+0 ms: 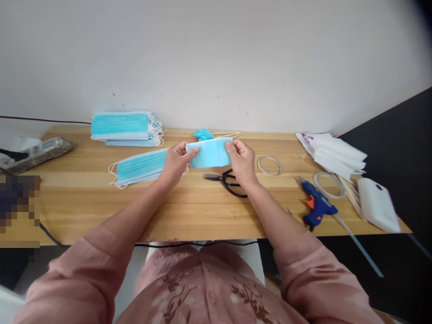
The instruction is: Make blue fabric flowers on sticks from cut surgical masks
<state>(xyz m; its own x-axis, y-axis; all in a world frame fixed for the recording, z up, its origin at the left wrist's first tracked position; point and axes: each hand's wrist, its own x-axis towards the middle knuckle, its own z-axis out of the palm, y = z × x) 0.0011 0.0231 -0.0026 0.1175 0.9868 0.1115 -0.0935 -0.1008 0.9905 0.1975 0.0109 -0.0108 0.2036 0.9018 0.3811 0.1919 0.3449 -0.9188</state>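
Observation:
A light blue piece of face mask fabric (212, 154) with a white upper edge is stretched between my two hands above the table. My left hand (176, 163) pinches its left end between thumb and fingers. At the right end, my right hand (241, 162) grips it the same way. Below my left hand lies a pleated blue face mask (141, 168) with white ear loops, partly covered by that hand. Black-handled scissors (221, 178) rest under the fabric, their handles partly behind my right hand. Just behind the fabric sits a crumpled blue bundle (203, 134) with thin sticks.
A stack of face masks (119, 126) stands against the wall at left. Right of my hands lie a tape roll (270, 165), a blue glue gun (315, 204), another tape ring (329, 185), white sheets (334, 153) and a white case (378, 204). A power strip (40, 150) is far left.

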